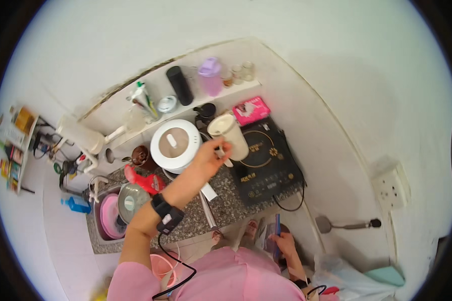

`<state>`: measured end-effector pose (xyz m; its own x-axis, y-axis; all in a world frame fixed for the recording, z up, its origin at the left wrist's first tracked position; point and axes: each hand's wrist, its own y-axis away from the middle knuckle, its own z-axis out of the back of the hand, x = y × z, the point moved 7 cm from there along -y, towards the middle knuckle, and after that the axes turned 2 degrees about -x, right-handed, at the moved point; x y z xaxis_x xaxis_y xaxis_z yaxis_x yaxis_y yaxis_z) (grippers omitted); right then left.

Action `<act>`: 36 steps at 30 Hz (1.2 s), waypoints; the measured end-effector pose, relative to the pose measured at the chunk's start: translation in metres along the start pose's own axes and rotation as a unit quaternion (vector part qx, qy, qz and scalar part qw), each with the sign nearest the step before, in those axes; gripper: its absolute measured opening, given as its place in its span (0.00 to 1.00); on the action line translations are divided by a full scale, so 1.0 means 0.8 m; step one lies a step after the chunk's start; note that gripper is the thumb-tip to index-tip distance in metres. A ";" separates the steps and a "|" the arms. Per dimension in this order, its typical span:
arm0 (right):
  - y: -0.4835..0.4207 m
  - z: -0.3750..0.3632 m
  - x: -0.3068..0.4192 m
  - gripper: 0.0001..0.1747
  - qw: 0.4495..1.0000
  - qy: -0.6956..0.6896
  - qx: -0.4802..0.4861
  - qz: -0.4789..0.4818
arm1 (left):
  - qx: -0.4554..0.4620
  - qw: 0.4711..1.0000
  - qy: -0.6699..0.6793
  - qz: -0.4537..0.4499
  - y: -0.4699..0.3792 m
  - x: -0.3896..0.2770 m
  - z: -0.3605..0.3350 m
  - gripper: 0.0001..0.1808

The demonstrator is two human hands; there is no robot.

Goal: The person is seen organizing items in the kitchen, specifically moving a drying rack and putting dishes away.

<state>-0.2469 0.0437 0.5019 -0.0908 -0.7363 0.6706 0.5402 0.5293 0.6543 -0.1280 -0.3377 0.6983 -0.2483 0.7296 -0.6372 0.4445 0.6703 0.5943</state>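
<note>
My left hand (211, 155) is closed around the handle of a cream lidded plastic jug (237, 145). The jug overlaps the left part of a black induction cooktop (265, 177); whether it rests there or hangs just above, I cannot tell. Lower down, in front of the counter, my right hand (285, 244) grips a clear zip-top plastic bag (264, 233) by its blue-edged side. What the bag contains cannot be made out. Left of the jug stands a white electric pot (175, 162) with a partly see-through lid. A pink packet (251, 111) lies behind the cooktop.
A sink (95, 222) holding a pink basin (107, 210) is at the left. Pot handles reach the granite counter's (196, 222) front edge. Bottles and glasses line the wall ledge (211, 98). The cooktop's cord (303, 192) hangs down at the right.
</note>
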 end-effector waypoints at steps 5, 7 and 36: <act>0.000 0.010 -0.026 0.20 0.999 -0.033 -0.024 0.007 | 0.018 0.998 -0.019 -0.062 -0.019 -0.073 0.003 0.08; -0.005 0.015 -0.042 0.20 0.999 -0.016 -0.044 -0.002 | 0.008 0.994 -0.008 -0.105 -0.025 -0.108 0.010 0.09; -0.030 0.042 -0.012 0.18 0.998 -0.020 -0.027 -0.048 | 0.013 0.993 -0.115 -0.037 -0.075 0.047 -0.046 0.16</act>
<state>-0.2870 0.0519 0.4916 -0.1772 -0.7639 0.6205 0.5723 0.4330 0.6964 -0.1960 -0.3456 0.6569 -0.0788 0.6268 -0.7752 0.4554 0.7143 0.5314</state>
